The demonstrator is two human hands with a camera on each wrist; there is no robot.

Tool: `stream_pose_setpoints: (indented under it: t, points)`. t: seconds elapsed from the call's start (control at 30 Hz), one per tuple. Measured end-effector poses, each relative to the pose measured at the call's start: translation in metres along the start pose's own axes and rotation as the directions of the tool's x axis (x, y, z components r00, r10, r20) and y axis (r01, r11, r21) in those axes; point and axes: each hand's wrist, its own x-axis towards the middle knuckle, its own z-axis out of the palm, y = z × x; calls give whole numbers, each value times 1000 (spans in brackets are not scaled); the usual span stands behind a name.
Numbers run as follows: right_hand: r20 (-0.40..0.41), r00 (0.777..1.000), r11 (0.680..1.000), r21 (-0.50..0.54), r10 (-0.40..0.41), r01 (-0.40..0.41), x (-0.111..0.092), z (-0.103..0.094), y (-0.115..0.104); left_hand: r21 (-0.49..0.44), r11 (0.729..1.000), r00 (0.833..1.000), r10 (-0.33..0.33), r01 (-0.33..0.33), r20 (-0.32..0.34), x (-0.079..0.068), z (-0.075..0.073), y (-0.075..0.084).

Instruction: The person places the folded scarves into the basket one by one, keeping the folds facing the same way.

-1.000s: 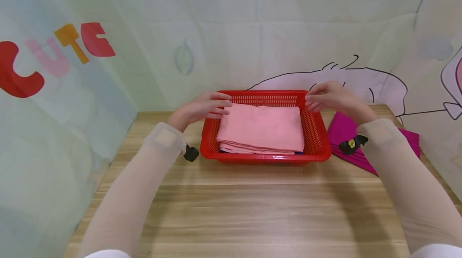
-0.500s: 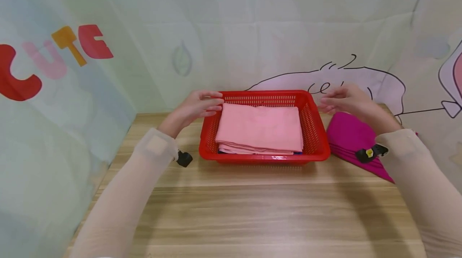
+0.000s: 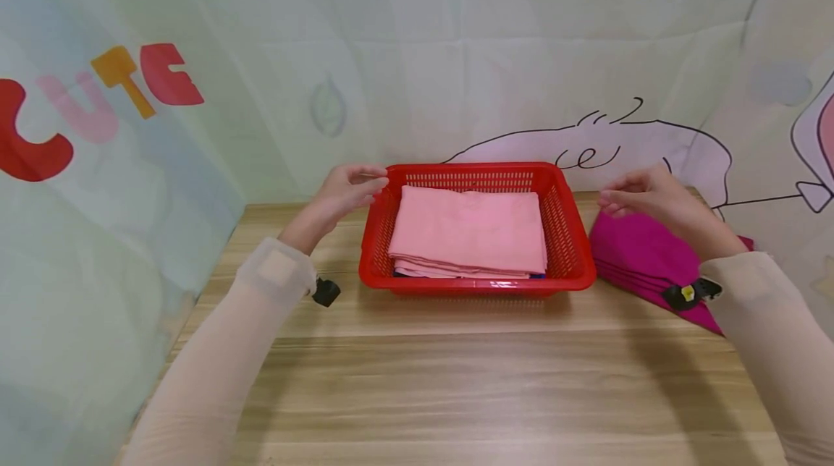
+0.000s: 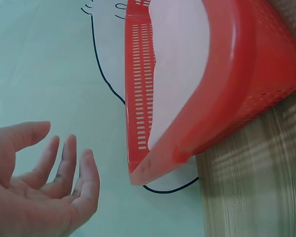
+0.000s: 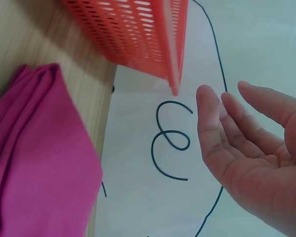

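Observation:
A red plastic basket [image 3: 478, 284] stands on the table with folded pink cloth [image 3: 469, 231] lying inside it; a strip of dark blue shows beneath the pink. My left hand [image 3: 348, 189] hovers by the basket's far left corner, fingers loosely bent and holding nothing; the left wrist view shows a gap between that hand and the rim. On the other side, my right hand [image 3: 641, 192] is in the air, apart from the basket, its fingers relaxed around nothing. Under and beside it lies a folded magenta cloth [image 3: 641, 252], partly hidden by the right hand and forearm.
The wood-grain table [image 3: 456, 379] extends in front of the basket. A printed curtain [image 3: 391, 68] hangs right behind the table and along its left side, with coloured letters and a line drawing. A small black camera [image 3: 326, 292] sits on the left wrist.
Both hands have moved outward from the basket: the left hand to the left, the right hand to the right and slightly down over the magenta cloth. Basket and pink cloth stay put.

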Motion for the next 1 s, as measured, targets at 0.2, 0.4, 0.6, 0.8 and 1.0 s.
stream_pose_setpoints:
  t: [0.2, 0.4, 0.6, 0.8, 1.0]
  points:
    - [10, 1000, 999, -26, -25, 25, -5, 0, 13, 40, 998, 994, 52, -48, -95, 1, -1, -7]
    - [-24, 992, 986, -117, -122, 118, -8, 8, 29, 19, 994, 976, 112, -110, -187, 3, 1, -14]
    - [-49, 990, 965, -236, -130, 116, -11, 17, 39, 10, 990, 965, 138, -139, -225, 5, 3, -19]
    - [-38, 991, 945, -309, -128, 110, -15, 22, 45, 40, 989, 958, 146, -140, -249, 9, 6, -27]
    - [-14, 990, 925, -358, -141, 127, -18, 27, 53, 96, 987, 951, 154, -132, -270, 9, 11, -35]
